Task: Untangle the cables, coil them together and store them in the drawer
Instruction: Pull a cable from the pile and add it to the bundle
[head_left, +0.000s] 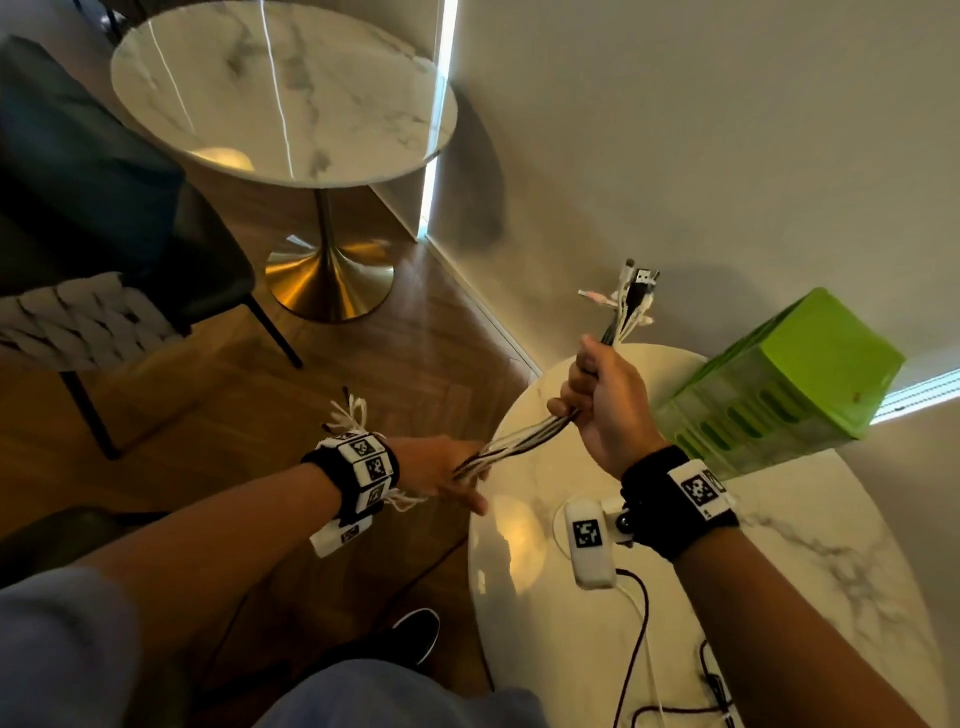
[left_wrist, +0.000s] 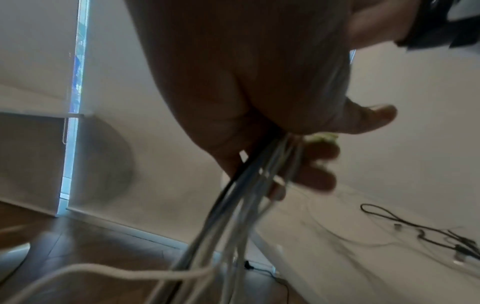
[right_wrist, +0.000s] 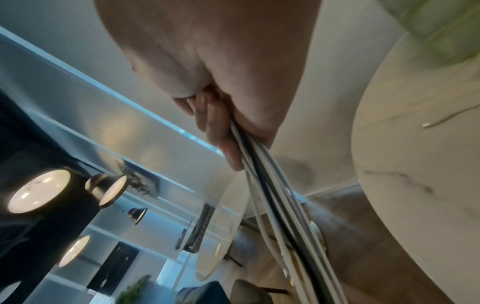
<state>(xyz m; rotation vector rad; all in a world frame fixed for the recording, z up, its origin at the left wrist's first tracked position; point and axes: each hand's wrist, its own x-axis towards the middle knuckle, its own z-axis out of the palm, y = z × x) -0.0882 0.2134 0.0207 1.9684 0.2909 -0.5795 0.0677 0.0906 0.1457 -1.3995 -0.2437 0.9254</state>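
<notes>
Cables: one bundle of white strands plus a black one, stretched taut in the air between both hands, over the near edge of the white marble table.

Right hand: fist closed round the bundle, fingers curled tight against the palm, held above the table. Plug ends stick up out of the top of the fist, a black USB plug and several white connectors fanned out. Right wrist view confirms it: fingers wrapped on the strands, cables running out below the palm.

Left hand: lower and to the left, off the table edge over the wood floor. Bundle passes through it. Left wrist view shows fingers curled loosely round the strands, thumb out to the side; view is blurred, so how tight the grip is I cannot tell. Loose white ends poke up behind the left wrist band.

Green drawer unit stands on the table to the right of the right hand, against the wall. More thin black and white leads lie on the table near the right forearm.
</notes>
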